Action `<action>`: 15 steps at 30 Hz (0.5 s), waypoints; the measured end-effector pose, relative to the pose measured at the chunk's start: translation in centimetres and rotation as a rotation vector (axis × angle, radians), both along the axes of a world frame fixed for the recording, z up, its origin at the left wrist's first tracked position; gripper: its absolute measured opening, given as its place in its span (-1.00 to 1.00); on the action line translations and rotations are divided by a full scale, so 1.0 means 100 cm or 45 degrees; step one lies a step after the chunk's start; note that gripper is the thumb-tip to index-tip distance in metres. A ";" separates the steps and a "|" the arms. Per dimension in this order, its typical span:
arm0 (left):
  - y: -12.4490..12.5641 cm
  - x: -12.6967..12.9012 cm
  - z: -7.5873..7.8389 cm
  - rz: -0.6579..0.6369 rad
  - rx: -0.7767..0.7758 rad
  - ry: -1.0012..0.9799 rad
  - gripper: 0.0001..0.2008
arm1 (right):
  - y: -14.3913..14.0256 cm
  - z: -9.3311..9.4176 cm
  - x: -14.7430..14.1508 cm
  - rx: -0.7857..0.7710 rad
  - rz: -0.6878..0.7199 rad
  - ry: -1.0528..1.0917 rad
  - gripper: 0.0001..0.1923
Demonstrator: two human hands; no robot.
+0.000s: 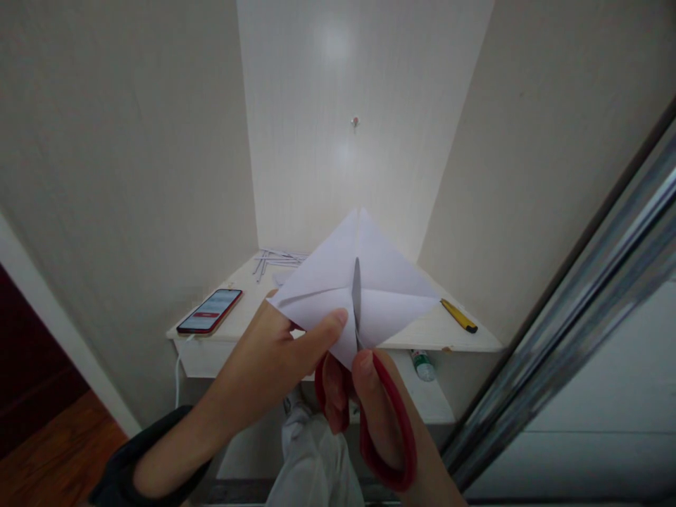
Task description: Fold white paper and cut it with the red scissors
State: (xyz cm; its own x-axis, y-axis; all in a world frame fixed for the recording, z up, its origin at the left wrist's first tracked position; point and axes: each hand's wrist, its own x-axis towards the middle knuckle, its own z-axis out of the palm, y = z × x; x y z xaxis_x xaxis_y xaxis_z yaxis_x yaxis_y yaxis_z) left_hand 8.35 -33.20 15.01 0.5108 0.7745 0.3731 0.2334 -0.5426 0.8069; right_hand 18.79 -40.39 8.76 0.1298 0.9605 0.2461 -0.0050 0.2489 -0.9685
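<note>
A white sheet of paper, creased and turned corner-up like a diamond, is held up in front of me. My left hand grips its lower left part, thumb on top and the other fingers hidden beneath. My right hand has its thumb and fingers through the red handles of a pair of scissors. A scissor blade shows in a slit along the paper's middle crease, which runs from the near corner upward. Part of the blades is hidden by the paper.
On the white shelf lie a phone with a charging cable, thin white paper sticks and a yellow utility knife. A bottle lies on a lower shelf. Panels enclose the shelf; a metal rail runs along the right.
</note>
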 end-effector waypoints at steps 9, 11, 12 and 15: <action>0.007 -0.003 0.002 0.034 -0.025 -0.091 -0.69 | -0.011 -0.004 0.004 -0.043 0.139 0.016 -0.38; 0.013 -0.009 0.000 0.035 -0.065 -0.195 -0.74 | -0.016 -0.013 0.009 -0.072 0.229 0.029 -0.41; 0.016 -0.013 -0.001 0.047 -0.084 -0.234 -0.79 | -0.018 -0.020 0.013 -0.094 0.341 0.026 -0.42; 0.017 -0.023 -0.002 0.130 -0.139 -0.257 -0.85 | -0.022 -0.041 0.029 -0.180 0.226 0.052 -0.51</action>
State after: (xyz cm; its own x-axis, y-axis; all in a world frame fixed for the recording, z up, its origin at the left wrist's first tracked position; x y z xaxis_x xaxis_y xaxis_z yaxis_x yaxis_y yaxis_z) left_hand 6.05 -31.49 14.81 0.3513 0.8596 0.3709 0.1103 -0.4315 0.8954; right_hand 21.71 -42.56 4.70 -0.0373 0.9937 0.1057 -0.0764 0.1027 -0.9918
